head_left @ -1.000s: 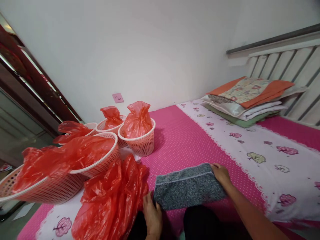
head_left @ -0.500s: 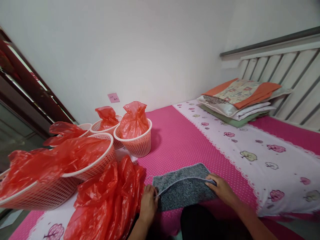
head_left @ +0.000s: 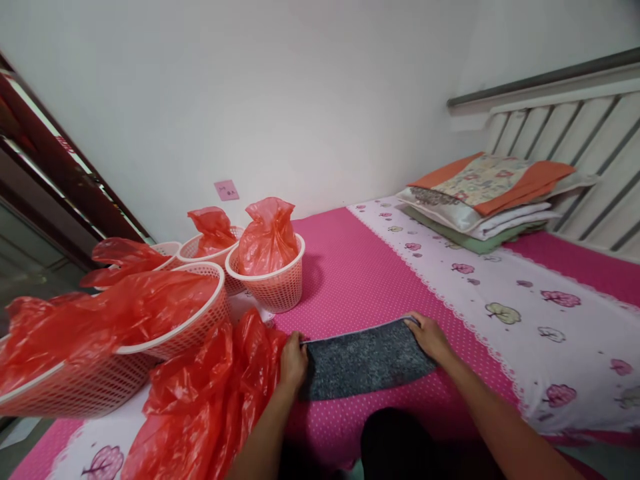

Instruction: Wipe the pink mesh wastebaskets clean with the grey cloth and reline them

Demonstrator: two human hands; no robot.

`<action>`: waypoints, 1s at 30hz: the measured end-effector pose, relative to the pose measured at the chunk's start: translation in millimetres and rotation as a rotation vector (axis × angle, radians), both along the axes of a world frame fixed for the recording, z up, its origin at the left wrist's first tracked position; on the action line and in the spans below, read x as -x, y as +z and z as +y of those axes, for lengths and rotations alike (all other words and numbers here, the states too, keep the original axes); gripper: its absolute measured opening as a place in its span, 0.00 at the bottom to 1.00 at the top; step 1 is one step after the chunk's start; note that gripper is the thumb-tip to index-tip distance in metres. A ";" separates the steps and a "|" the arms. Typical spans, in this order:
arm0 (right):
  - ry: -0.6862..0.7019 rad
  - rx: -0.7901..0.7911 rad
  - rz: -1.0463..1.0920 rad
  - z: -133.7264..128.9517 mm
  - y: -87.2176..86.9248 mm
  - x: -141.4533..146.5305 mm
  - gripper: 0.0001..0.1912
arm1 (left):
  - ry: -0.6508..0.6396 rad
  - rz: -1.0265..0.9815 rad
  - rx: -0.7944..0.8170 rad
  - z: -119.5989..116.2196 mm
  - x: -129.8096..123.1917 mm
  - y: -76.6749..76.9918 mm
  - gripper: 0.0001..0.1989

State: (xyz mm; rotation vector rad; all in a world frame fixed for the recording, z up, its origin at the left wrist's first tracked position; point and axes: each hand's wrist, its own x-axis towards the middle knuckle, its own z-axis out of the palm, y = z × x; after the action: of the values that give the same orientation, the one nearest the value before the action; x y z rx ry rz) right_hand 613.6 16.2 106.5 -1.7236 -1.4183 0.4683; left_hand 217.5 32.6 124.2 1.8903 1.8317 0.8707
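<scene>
Fingers of the left hand [head_left: 294, 363] and right hand [head_left: 430, 337] grip far corners of a speckled grey cloth [head_left: 367, 360] over the polka-dot bedsheet [head_left: 345, 283]

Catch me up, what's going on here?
A person's left hand and right hand grip the far corners of a dark grey, rectangular speckled cloth, spread between them over a pink polka-dot bedspread. Crumpled red plastic bags lie by the left forearm. Pink perforated plastic baskets holding red plastic stand farther left.
</scene>
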 end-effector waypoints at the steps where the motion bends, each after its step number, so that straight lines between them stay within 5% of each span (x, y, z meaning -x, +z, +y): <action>1: -0.040 -0.007 -0.009 4.1 -7.4 4.0 0.23 | 0.020 0.017 -0.009 -1.1 -3.3 -4.6 0.14; 4: -0.099 -0.137 -0.094 -3.1 -30.4 25.3 0.30 | -0.007 0.138 -0.109 -23.1 -15.9 -22.4 0.21; 6: -0.011 -0.243 -0.202 -19.9 -45.4 43.2 0.29 | -0.196 0.252 -0.175 -46.2 -24.5 -34.9 0.25; 10: 0.280 -0.115 -0.365 -61.8 -70.5 59.2 0.27 | -0.396 0.356 0.096 -81.1 -29.2 -47.8 0.42; 15: 0.415 0.070 -0.434 -95.5 -88.3 29.4 0.40 | -0.384 0.275 0.205 -87.1 -15.4 -45.0 0.47; 17: 0.385 0.030 -0.424 -96.9 -88.8 18.1 0.35 | -0.322 0.239 0.206 -85.1 -9.1 -44.3 0.44; 20: 0.274 -0.058 -0.313 -88.8 -72.6 9.3 0.22 | -0.256 0.085 0.175 -77.7 0.3 -37.1 0.29; 24: 0.064 -0.041 -0.017 -75.4 -11.4 -1.4 0.21 | -0.183 -0.485 0.163 -52.5 12.5 -6.9 0.05; 27: -0.093 -0.014 0.116 -63.8 36.3 -15.3 0.24 | -0.126 -0.682 0.202 -26.7 17.5 13.9 0.16; 30: -0.137 -0.025 0.156 -44.8 46.6 -28.8 0.26 | -0.081 -0.792 0.235 -6.6 14.0 14.4 0.26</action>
State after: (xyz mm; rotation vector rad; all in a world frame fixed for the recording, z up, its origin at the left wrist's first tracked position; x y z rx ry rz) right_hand 642.4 -28.5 153.1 -1.7124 -1.1822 0.4964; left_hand 203.5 25.9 138.6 1.2043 1.2844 1.1064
